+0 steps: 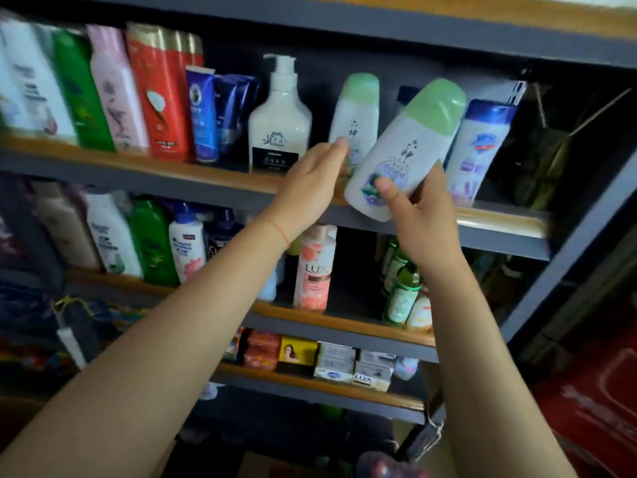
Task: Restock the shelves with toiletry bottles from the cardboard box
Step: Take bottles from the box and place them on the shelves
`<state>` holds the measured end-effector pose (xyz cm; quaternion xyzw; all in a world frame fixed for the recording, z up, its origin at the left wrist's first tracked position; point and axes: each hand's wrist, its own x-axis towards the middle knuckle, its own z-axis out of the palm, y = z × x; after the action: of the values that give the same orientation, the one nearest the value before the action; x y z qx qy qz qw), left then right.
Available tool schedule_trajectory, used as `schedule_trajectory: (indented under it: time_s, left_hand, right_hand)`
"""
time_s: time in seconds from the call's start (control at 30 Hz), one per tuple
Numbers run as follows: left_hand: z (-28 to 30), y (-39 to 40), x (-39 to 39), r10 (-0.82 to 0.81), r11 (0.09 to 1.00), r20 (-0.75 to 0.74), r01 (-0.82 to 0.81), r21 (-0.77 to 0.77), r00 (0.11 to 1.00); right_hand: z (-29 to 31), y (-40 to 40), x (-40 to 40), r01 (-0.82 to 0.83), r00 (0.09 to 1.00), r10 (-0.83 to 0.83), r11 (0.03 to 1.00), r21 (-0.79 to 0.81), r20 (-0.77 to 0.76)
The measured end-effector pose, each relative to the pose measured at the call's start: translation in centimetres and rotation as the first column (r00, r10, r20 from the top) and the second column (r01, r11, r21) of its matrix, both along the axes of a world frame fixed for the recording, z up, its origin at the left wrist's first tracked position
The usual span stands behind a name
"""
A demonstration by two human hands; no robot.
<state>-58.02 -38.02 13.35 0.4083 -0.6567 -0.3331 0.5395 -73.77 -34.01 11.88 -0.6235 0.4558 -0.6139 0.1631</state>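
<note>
We raise both arms to the upper shelf [193, 169] of a grey metal rack edged with wood strips. Our right hand [418, 219] grips a white bottle with a pale green cap [405, 146] by its lower end: the thumb presses across the printed front label and the fingers curl round the far side, one fingertip showing at the bottle's right edge. The bottle tilts to the right, its base just above the shelf's front lip and its cap near the top of a white bottle with a blue cap [481, 150] standing to the right.

Our left hand [312, 188] reaches to a matching green-capped bottle [356, 113] that stands upright on the same shelf. The fingers are held close together and only slightly bent, their tips touching the bottle's lower front; we cannot tell whether the thumb closes round it.

To the left on that shelf stand a white pump bottle [279, 122], blue tubes [220, 112] and a red bottle [163, 94]. The shelf below holds a pink Lux bottle [315, 267] and green glass bottles [400, 284]; boxed soaps [351, 365] sit lower still.
</note>
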Motion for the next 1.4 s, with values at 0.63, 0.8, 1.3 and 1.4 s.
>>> schedule_trajectory:
  time_s: [0.63,0.8,1.3,1.4]
  left_hand:
    - [3.4,-2.0,-1.9,0.031,0.999,0.366,-0.045,0.028,0.93]
    - [3.6,-1.8,-1.9,0.064,0.994,0.379,-0.091,0.054,0.923]
    - [0.8,-3.1,0.0,0.177,0.976,0.186,-0.148,-0.158,0.966]
    - [0.5,-3.4,0.1,0.173,0.975,0.217,-0.135,-0.179,0.961]
  right_hand:
    - [3.9,-2.6,-1.2,0.082,0.978,-0.084,0.996,-0.015,-0.193]
    - [4.1,-3.5,-1.4,0.099,0.964,-0.093,0.995,0.01,-0.248]
    - [3.7,-6.2,1.6,0.246,0.913,-0.204,0.966,0.076,-0.354]
    - [3.5,-6.1,1.7,0.315,0.891,-0.269,0.946,0.071,-0.365]
